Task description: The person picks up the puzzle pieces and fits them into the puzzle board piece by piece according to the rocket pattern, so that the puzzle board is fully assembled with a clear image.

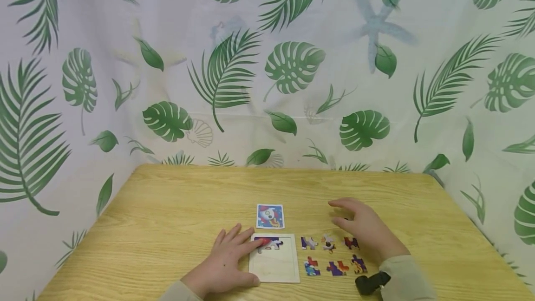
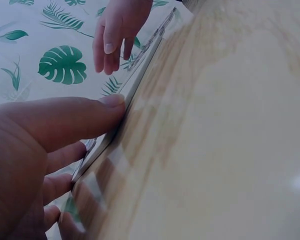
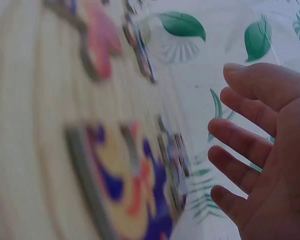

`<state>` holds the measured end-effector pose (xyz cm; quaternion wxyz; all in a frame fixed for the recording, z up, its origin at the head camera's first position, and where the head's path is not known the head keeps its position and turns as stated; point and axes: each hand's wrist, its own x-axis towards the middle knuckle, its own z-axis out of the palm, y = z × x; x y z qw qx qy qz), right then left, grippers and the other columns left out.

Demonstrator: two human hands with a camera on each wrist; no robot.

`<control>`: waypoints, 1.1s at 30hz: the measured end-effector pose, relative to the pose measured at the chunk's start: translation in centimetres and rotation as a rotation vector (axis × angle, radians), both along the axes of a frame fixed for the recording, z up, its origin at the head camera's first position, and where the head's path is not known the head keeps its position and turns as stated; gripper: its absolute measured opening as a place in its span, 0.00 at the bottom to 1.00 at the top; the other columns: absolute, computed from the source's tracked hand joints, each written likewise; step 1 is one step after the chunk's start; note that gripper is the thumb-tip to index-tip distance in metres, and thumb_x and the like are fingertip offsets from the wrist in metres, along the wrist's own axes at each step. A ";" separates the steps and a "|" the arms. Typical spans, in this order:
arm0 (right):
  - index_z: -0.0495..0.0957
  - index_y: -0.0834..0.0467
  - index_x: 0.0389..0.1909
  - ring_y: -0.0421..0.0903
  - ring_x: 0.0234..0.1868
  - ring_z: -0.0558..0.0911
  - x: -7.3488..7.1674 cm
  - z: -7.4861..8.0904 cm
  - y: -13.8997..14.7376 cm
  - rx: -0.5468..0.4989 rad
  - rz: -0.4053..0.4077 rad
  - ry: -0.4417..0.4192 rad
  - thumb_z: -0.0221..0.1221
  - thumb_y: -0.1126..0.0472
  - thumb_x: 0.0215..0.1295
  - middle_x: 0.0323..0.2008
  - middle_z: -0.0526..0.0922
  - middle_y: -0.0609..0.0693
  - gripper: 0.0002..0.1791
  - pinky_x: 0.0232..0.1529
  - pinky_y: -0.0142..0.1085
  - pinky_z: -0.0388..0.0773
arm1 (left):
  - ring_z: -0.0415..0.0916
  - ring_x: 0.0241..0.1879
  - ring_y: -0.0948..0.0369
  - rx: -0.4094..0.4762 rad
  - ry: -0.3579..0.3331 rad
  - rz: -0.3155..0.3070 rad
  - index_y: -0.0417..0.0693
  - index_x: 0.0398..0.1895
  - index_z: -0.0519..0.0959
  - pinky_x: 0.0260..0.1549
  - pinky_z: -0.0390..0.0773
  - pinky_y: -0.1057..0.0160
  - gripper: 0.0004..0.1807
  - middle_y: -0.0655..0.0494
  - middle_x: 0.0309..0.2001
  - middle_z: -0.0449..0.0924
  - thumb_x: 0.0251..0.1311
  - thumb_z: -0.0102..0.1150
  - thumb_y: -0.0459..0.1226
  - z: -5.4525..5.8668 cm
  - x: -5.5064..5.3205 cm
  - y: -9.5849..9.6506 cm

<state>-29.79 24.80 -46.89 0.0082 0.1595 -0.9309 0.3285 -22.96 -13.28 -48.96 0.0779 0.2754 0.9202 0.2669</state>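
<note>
A pale wooden puzzle tray [image 1: 273, 271] lies on the table, with joined puzzle pieces [image 1: 274, 244] in its upper left part. My left hand [image 1: 227, 264] rests at the tray's left side, fingers spread and index fingertip on the red part of those pieces. Its thumb touches the tray's edge in the left wrist view. To the right, my right hand [image 1: 368, 226] is held over the table beside the loose pieces, fingers loosely bent and nothing in them. Close below it in the right wrist view is a purple, orange and yellow puzzle piece [image 3: 132, 185].
Right of the tray, several loose pieces lie in two rows, among them a purple and orange one [image 1: 337, 268] and a blue and red one [image 1: 311, 266]. A square picture card [image 1: 270, 216] lies behind the tray. Leaf-patterned cloth [image 1: 292, 120] hangs beyond the table.
</note>
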 end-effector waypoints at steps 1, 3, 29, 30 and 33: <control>0.76 0.54 0.67 0.66 0.69 0.67 -0.1 -0.1 0.5 -0.004 -0.006 -0.006 0.62 0.50 0.71 0.68 0.72 0.59 0.26 0.65 0.66 0.62 | 0.41 0.78 0.41 0.000 -0.001 0.001 0.62 0.75 0.68 0.70 0.34 0.31 0.46 0.50 0.78 0.56 0.51 0.69 0.61 0.0 0.0 0.0; 0.76 0.54 0.66 0.66 0.69 0.67 -0.2 -0.3 1.4 0.002 -0.024 -0.014 0.62 0.47 0.70 0.68 0.72 0.60 0.28 0.65 0.67 0.62 | 0.41 0.78 0.41 0.000 -0.001 -0.001 0.62 0.75 0.68 0.70 0.34 0.31 0.46 0.50 0.78 0.56 0.51 0.69 0.61 0.0 0.0 0.0; 0.80 0.54 0.62 0.72 0.69 0.62 0.1 -1.7 3.9 0.092 0.014 -0.035 0.64 0.52 0.68 0.68 0.68 0.64 0.23 0.63 0.73 0.55 | 0.40 0.78 0.42 -0.001 -0.034 -0.002 0.65 0.76 0.67 0.70 0.34 0.31 0.46 0.52 0.79 0.54 0.51 0.68 0.62 0.2 0.0 -0.3; 0.81 0.54 0.61 0.72 0.68 0.62 0.1 -1.6 3.8 0.093 0.017 -0.031 0.64 0.52 0.67 0.68 0.68 0.65 0.23 0.63 0.73 0.56 | 0.40 0.78 0.42 -0.001 -0.034 0.001 0.65 0.76 0.67 0.70 0.34 0.31 0.46 0.52 0.79 0.54 0.51 0.68 0.62 0.2 0.0 -0.3; 0.81 0.54 0.60 0.73 0.68 0.62 0.0 -1.4 3.6 0.102 0.021 -0.024 0.65 0.52 0.67 0.68 0.69 0.66 0.22 0.63 0.73 0.56 | 0.40 0.78 0.42 -0.005 -0.039 0.006 0.65 0.75 0.67 0.70 0.34 0.31 0.46 0.52 0.79 0.54 0.51 0.68 0.62 0.3 0.0 -0.4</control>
